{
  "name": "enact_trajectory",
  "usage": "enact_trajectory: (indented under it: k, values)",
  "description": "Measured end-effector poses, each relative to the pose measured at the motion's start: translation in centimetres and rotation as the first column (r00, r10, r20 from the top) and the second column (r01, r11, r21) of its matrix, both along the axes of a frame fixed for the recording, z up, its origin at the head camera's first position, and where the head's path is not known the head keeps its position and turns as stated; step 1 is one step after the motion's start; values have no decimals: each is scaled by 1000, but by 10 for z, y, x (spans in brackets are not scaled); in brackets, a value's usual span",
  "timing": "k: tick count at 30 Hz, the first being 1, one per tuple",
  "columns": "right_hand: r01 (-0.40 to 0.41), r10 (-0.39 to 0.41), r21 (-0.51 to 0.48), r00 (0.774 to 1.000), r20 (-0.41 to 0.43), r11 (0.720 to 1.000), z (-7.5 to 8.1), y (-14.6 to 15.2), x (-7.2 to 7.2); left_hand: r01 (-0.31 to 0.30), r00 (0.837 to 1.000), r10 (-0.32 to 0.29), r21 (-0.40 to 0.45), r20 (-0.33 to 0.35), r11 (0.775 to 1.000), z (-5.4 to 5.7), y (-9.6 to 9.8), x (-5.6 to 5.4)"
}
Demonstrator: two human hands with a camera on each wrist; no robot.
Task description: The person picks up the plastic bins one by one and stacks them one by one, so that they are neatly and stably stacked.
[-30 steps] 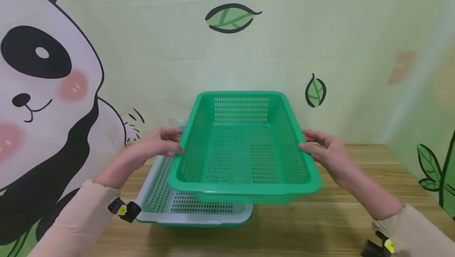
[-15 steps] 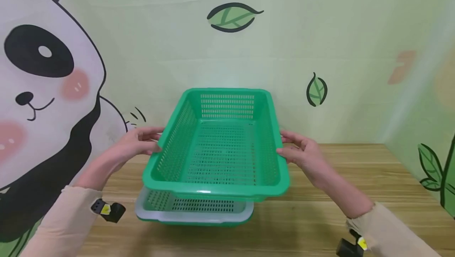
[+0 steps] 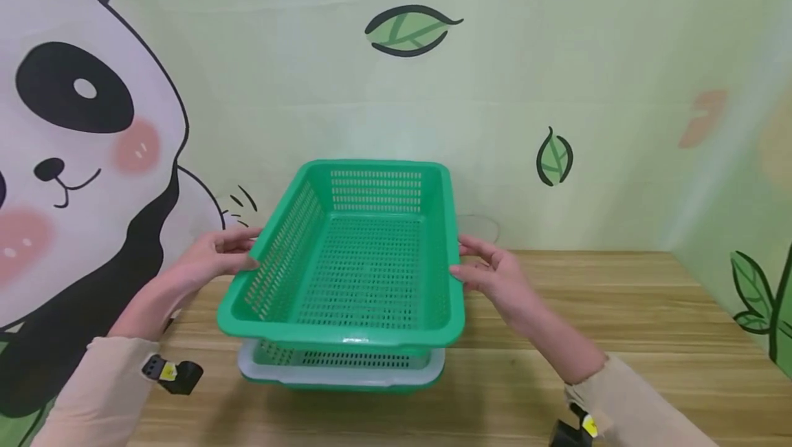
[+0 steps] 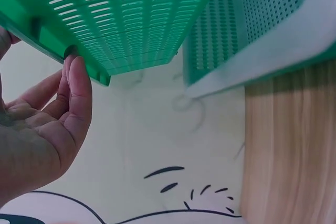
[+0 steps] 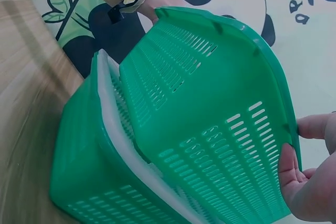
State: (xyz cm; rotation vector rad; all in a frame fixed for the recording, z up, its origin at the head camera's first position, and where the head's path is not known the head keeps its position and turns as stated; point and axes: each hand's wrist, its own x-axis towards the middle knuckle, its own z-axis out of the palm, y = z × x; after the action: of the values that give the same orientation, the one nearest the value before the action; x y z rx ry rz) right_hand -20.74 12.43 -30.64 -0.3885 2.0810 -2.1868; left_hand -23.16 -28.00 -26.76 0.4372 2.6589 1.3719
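Both hands hold a green slotted plastic basket (image 3: 365, 268) by its side rims, tilted with its inside facing me. My left hand (image 3: 213, 254) pinches the left rim between thumb and fingers; the left wrist view shows the fingertips under that rim. On the opposite side, my right hand (image 3: 495, 275) pinches the right rim. Below the held basket, a second basket with a white rim (image 3: 340, 373) and green outside stands on the table. In the right wrist view the held basket's lower part reaches down into the opening of the white-rimmed basket (image 5: 123, 140).
The baskets are over a wooden table (image 3: 606, 337). A pale green backdrop (image 3: 495, 89) printed with a panda (image 3: 80, 179) and leaves rises behind it. A small black camera (image 3: 179, 376) sits on the left sleeve, another (image 3: 572, 433) on the right.
The hands have carried the green basket leftward, from up and right of the white-rimmed basket to right above it, and lowered it slightly. The white-rimmed basket has stayed in place.
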Motion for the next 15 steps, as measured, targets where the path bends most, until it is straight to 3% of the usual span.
enact_trajectory:
  k: [15]
  values:
    - [7,-4,-36,998,69,999,-28,-15,-7,-24,1000,25,-24,15,999,-24,-12,-4]
